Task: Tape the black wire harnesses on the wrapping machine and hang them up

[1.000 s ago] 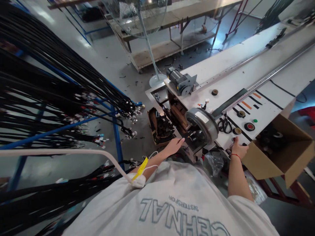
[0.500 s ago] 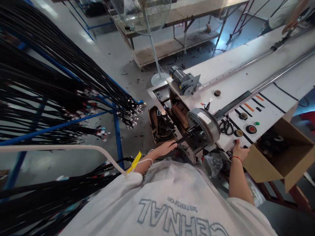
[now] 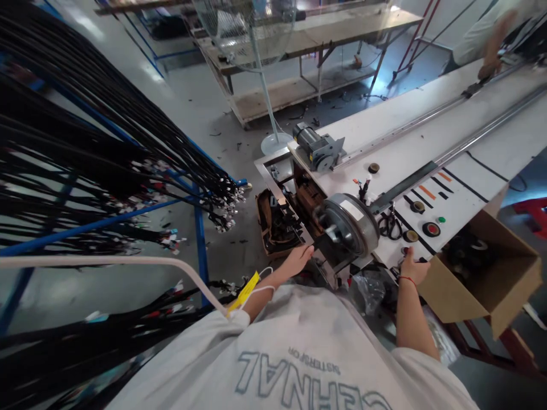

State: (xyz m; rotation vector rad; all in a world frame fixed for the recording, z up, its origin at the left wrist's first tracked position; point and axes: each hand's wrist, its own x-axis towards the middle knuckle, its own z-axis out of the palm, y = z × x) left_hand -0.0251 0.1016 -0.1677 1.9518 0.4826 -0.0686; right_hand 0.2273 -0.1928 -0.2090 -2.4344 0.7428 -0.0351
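Observation:
My left hand (image 3: 300, 259) is closed around the near end of a black cable (image 3: 321, 246); the cable leads into the hub of a grey ringed taping wheel (image 3: 352, 225). The grip itself is partly hidden by my fingers. At the front edge of the white bench (image 3: 387, 253), my right hand (image 3: 413, 270) rests with its forefinger stretched onto a small button (image 3: 405, 250) and its thumb apart. Nothing is visibly held in it. A tape roll (image 3: 411, 236) and black-handled scissors (image 3: 390, 226) lie just beyond that hand.
A motor (image 3: 314, 145) stands on the bench. Tape strips and a red button (image 3: 431, 229) are at right, above an open cardboard box (image 3: 470, 299). Black cables hang from a blue rack (image 3: 200, 245) at left. A fan (image 3: 267, 91) stands behind; a co-worker's hand (image 3: 489, 68) is far right.
My left hand has moved slightly toward the wheel, and less cable shows between them. The wheel's hub looks turned. My right hand stays at the button; the co-worker's hand has shifted along the rail.

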